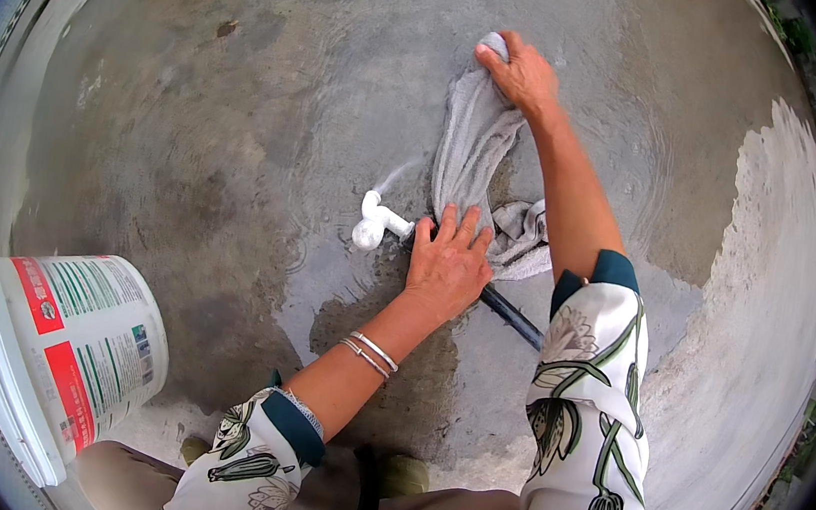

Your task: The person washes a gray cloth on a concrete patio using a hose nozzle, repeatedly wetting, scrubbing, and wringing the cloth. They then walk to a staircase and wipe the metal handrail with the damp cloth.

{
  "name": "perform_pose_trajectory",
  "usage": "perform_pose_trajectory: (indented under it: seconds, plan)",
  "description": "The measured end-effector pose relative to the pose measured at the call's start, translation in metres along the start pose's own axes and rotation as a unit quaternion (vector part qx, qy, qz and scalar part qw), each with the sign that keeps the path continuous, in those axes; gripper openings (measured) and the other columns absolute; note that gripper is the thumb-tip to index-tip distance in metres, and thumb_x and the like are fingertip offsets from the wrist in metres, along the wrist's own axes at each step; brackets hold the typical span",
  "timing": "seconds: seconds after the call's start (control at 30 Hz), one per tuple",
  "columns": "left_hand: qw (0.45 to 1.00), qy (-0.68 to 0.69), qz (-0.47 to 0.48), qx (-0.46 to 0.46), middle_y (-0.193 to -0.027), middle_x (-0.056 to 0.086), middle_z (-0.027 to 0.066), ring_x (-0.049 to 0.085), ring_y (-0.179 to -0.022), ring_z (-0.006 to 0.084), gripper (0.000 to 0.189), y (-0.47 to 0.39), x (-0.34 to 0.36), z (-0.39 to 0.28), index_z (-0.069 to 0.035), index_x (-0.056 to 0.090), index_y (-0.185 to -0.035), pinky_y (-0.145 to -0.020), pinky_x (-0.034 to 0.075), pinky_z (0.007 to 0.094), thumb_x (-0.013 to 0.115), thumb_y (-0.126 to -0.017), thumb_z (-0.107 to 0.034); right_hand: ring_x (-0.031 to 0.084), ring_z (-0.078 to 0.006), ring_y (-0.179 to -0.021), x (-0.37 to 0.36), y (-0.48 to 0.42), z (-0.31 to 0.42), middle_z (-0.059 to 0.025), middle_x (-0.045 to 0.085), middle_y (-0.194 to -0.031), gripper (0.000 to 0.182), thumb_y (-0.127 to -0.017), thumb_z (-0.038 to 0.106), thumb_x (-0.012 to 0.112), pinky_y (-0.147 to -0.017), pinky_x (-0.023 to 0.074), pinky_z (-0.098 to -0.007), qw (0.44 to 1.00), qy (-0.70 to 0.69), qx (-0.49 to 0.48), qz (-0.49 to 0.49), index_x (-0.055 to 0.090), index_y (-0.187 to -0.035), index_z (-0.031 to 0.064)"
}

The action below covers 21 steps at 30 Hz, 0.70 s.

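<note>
My right hand (523,72) grips the bunched upper end of a wet grey towel (470,137), thumb and fingers wrapped around it. The towel stretches down toward me, its other end crumpled to the right on the wet concrete. Flat on the towel's lower part rests my left hand (450,267), fingers extended and slightly apart. It also covers part of a black pipe (514,318), which runs out toward the lower right. Just left of that hand is a white plastic tap (374,222), with a thin stream of water leaving its spout.
A white plastic bucket (77,346) with red and green printing lies tilted at the lower left. Water spreads over the concrete floor (243,108), with a paler dry patch (771,243) at the right. My knees and shoes are at the bottom edge.
</note>
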State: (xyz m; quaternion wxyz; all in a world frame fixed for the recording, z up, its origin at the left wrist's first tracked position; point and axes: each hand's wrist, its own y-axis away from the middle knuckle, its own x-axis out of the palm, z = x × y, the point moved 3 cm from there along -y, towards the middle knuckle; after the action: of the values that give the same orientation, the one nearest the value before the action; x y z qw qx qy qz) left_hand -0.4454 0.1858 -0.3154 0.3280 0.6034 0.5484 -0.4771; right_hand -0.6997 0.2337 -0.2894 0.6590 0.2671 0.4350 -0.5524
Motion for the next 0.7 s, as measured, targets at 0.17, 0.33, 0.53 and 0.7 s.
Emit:
perform_pose_trajectory:
  seconds: [0.17,0.33,0.53,0.7]
  plan:
    - [0.997,0.045,-0.015,-0.058,-0.125,0.043,0.0163,0.043,-0.106,0.0273,0.058,-0.014,-0.011,0.006,-0.005,0.053,-0.118,-0.082,0.034,0.0381,0.065,-0.067,-0.031,0.055,-0.0327,-0.106,-0.033,0.082,-0.020,-0.0228,0.058,-0.111,0.070,-0.074,0.044,0.067,-0.087,0.0433,-0.0373,0.976,-0.205,-0.004,0.073,0.042,-0.127,0.0060]
    - [0.997,0.044,-0.056,-0.025,-0.109,0.050,0.0140,0.047,-0.091,0.0248,0.055,-0.010,-0.009,0.009,-0.001,0.059,-0.105,-0.072,0.036,0.0355,0.069,-0.061,-0.033,0.058,-0.0370,-0.091,-0.010,0.175,0.009,-0.0187,0.061,-0.098,0.050,-0.076,0.031,0.066,-0.075,0.0459,-0.0429,0.985,-0.146,-0.030,0.088,0.046,-0.117,0.0093]
    - [0.995,0.057,-0.083,0.001,-0.079,0.050,0.0037,0.048,-0.072,0.0201,0.035,-0.011,0.000,0.005,-0.004,0.066,-0.088,-0.061,0.035,0.0335,0.064,-0.061,-0.027,0.061,-0.0324,-0.074,0.024,0.139,0.015,-0.0117,0.063,-0.085,0.033,-0.076,0.017,0.064,-0.060,0.0473,-0.0405,0.998,-0.005,-0.048,-0.034,0.049,-0.105,0.0089]
    - [0.997,0.069,-0.044,0.001,-0.081,0.050,0.0032,0.049,-0.075,0.0189,0.034,-0.012,-0.003,0.002,-0.003,0.065,-0.090,-0.063,0.035,0.0333,0.062,-0.063,-0.023,0.061,-0.0339,-0.075,0.038,0.040,0.009,-0.0125,0.063,-0.086,0.032,-0.077,0.022,0.061,-0.062,0.0466,-0.0447,0.994,0.085,0.013,-0.073,0.048,-0.103,0.0086]
